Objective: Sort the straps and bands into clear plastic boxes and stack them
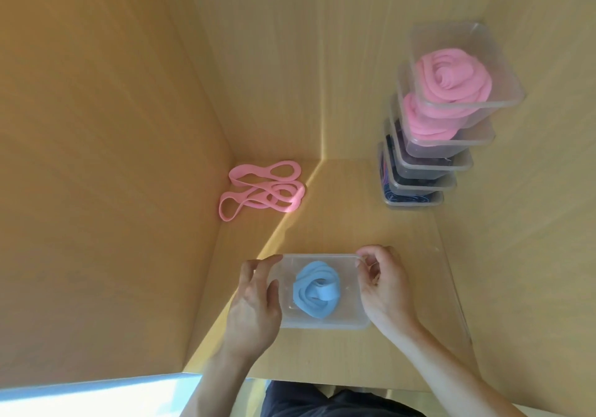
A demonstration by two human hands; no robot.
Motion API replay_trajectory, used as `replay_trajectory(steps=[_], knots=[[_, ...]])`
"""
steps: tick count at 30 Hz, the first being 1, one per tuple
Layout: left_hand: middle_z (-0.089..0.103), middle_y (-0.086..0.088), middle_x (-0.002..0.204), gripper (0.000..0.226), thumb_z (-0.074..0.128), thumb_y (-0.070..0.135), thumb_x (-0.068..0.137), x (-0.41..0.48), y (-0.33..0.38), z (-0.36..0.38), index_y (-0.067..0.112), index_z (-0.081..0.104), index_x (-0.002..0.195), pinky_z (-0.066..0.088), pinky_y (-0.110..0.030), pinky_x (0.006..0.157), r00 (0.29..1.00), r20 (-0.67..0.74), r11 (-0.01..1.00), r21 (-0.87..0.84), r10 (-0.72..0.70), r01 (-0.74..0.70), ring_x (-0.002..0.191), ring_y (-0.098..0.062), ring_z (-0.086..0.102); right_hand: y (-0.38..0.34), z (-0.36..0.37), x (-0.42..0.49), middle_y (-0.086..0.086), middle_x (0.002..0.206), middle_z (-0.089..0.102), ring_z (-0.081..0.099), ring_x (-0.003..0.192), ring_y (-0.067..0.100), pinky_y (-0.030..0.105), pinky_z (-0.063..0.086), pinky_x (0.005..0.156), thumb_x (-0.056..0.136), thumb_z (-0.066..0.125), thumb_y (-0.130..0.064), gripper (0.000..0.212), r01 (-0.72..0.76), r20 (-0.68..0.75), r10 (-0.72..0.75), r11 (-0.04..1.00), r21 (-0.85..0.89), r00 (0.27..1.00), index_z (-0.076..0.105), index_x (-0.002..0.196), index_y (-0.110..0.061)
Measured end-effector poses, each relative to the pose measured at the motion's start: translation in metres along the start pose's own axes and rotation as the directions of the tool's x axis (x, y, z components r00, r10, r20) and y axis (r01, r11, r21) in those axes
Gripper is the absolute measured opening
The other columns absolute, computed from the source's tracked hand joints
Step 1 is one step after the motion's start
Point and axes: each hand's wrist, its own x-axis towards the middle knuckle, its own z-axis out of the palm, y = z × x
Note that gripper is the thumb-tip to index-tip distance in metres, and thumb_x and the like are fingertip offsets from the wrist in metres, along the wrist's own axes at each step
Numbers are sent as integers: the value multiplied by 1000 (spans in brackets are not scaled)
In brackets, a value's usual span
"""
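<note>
Pink band (261, 191) lay loose in the far left corner of the wooden desk (338, 223). Left hand (254, 300) and right hand (383, 284) gripped the ends of a clear box (322, 321) holding a coiled blue band (316, 292). Box stack (451, 126) stood far right, pink coils on top.

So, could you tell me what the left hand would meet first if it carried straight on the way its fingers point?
The left hand grips the clear box holding the blue band. Its fingers point away and slightly right, so bare table comes first; the pink band lies left of that line, though depth is unclear.
</note>
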Motion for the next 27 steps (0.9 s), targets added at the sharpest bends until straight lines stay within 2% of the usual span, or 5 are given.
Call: replay_trajectory(steps=[5,12,17,21,27], knots=[[41,8,120,62,37,1,97,2,7,9,38,42,147,47,-33,70,998,51,997,56,-46,43,84,-17,58,-7,-4,-1,-7,105,52,58,87,12,29,51,79,96,57,-7,21,197,102,-177,948,-249,979,66,111,-17],[40,-2,155,53,35,18,91,6,15,18,13,45,143,38,-43,111,997,59,988,146,51,-59,140,-23,38,-16,-4,4,5,118,67,62,108,28,40,53,95,81,60,12,49,397,305,-283,812,-427,909,68,126,-7],[21,6,166,63,17,59,98,7,6,22,35,32,155,30,-41,118,987,128,966,228,96,-123,151,-17,21,-5,-2,8,-3,135,59,56,122,15,28,44,107,94,48,2,50,352,374,-229,886,-303,899,57,141,-13],[14,6,167,63,16,64,98,8,2,24,43,22,157,27,-39,118,983,162,963,240,87,-124,151,-18,18,0,-2,12,-27,115,57,59,106,-1,14,45,93,99,39,-1,46,216,358,-178,974,-69,917,61,135,-20],[18,5,164,61,14,61,98,8,4,26,43,20,156,31,-40,117,984,165,951,287,67,-113,145,-19,26,3,-5,12,-24,109,58,60,100,6,19,46,88,103,37,-7,41,211,372,-179,976,-48,911,61,133,-21]])
